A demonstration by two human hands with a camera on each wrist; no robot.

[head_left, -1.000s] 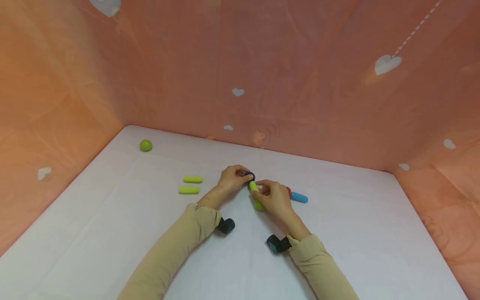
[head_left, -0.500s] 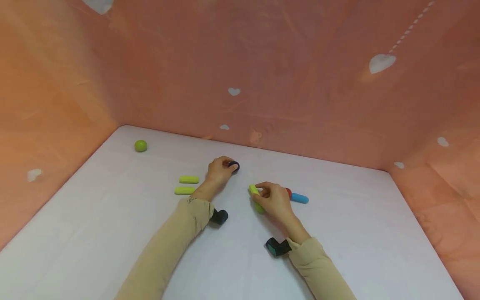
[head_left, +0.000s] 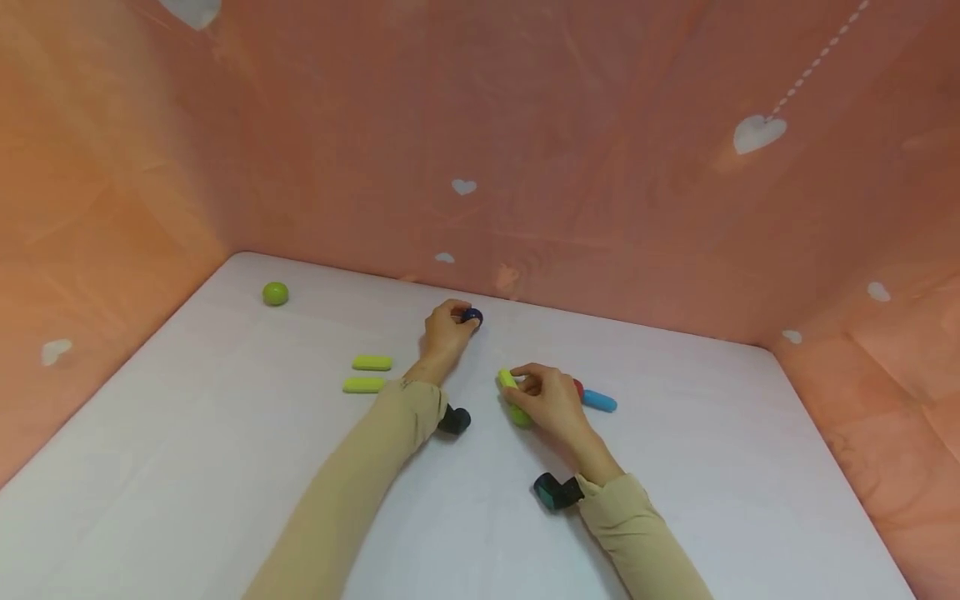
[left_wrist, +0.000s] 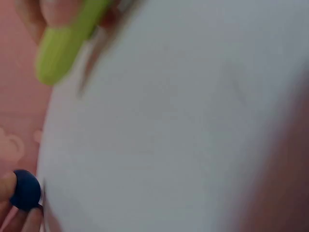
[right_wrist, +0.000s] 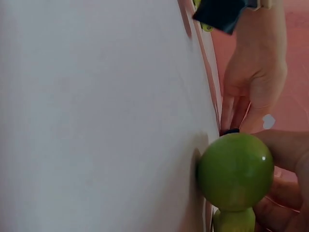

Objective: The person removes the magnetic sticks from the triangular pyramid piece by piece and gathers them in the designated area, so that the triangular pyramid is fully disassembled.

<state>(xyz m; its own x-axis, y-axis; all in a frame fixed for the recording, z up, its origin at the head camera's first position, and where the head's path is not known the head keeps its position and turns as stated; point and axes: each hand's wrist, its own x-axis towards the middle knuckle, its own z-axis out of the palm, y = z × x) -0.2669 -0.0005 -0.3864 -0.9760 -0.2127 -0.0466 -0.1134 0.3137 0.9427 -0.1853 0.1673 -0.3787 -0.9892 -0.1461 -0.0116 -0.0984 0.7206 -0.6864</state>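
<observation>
Near the far edge, my left hand (head_left: pixel 446 329) pinches a dark blue ball (head_left: pixel 472 317), also visible as a blue ball (left_wrist: pixel 26 189) in the left wrist view. My right hand (head_left: pixel 553 400) grips a lime-green stick (head_left: pixel 508 379) near the middle of the table. A shiny green ball (right_wrist: pixel 236 171) sits against the stick's near end in the right wrist view. Just right of the right hand lie a red ball (head_left: pixel 578 389), partly hidden by the hand, and a blue stick (head_left: pixel 600 401) touching or close to it.
Two lime-green sticks, the farther stick (head_left: pixel 372 363) and the nearer stick (head_left: pixel 363 385), lie left of the left forearm. Another green ball (head_left: pixel 275 293) rests at the far left corner. Peach cloth (head_left: pixel 600 167) stands behind the white table (head_left: pixel 187 467).
My left hand has drawn the blue ball away from the green stick's far end, left and toward the far edge. The right hand with its stick has barely moved.
</observation>
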